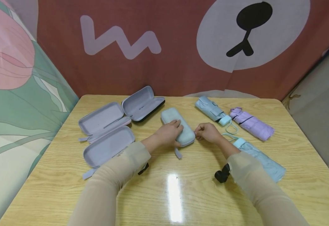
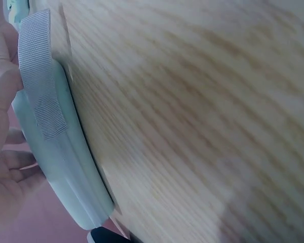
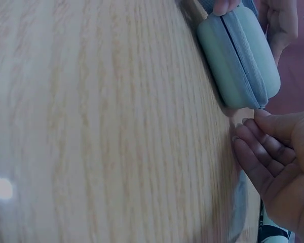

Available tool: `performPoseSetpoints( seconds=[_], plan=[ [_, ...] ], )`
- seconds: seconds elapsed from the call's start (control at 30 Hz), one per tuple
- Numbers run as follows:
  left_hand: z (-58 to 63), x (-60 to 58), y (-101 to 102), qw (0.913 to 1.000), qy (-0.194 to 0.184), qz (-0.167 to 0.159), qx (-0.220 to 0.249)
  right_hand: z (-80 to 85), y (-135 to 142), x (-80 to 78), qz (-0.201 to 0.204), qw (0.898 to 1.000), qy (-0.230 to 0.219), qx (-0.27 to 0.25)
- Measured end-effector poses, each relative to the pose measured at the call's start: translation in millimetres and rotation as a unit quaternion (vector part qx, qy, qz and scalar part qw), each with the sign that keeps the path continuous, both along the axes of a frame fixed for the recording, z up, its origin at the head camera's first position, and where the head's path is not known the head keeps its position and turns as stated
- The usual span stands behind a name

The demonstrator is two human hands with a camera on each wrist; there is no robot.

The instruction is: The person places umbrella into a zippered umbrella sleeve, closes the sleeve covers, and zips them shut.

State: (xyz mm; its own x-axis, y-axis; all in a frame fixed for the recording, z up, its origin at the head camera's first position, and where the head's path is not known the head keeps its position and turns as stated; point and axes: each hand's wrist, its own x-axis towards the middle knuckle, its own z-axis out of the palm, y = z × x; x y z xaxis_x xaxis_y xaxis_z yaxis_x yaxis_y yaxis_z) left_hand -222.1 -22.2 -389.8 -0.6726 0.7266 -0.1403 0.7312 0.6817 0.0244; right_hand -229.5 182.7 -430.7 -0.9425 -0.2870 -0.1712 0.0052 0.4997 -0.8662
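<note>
A pale mint-green zip glasses case (image 1: pixel 186 135) lies lid-up in the middle of the wooden table. My left hand (image 1: pixel 168 133) holds it from the left, fingers over the lid and thumb at the near end, by the grey fabric loop (image 1: pixel 178 153). At the case's right corner, my right hand (image 1: pixel 208 132) pinches the small zipper pull (image 3: pixel 260 108) between thumb and index finger; most of the pull is hidden. A narrow dark slit shows between the zipper tapes (image 3: pixel 241 55) in the right wrist view. The other right fingers are bent under the thumb.
On the left lie three unzipped cases: a lilac one (image 1: pixel 102 119), a dark-shelled one (image 1: pixel 139 100) and another lilac one (image 1: pixel 109 146). To the right are folded umbrellas: blue-grey (image 1: pixel 209 108), purple (image 1: pixel 252 124) and light blue (image 1: pixel 266 160), near my right forearm.
</note>
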Motion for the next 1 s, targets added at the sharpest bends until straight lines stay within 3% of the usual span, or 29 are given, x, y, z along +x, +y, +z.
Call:
performPoseSetpoints(
  seconds=[0.5, 0.83, 1.0],
  plan=[
    [-6.8, 2.4, 13, 0.9977, 0.048, 0.047, -0.007, -0.5, 13, 7.5, -0.003, 1.0, -0.011, -0.029],
    [-4.2, 0.3, 17, 0.9957, 0.059, 0.07, -0.016, 2.0, 17, 12.5, 0.026, 0.999, -0.03, -0.031],
    [-4.8, -5.1, 11, 0.9959, 0.041, 0.08, -0.009, -0.1, 17, 13.3, 0.031, 0.999, -0.027, -0.036]
  ],
)
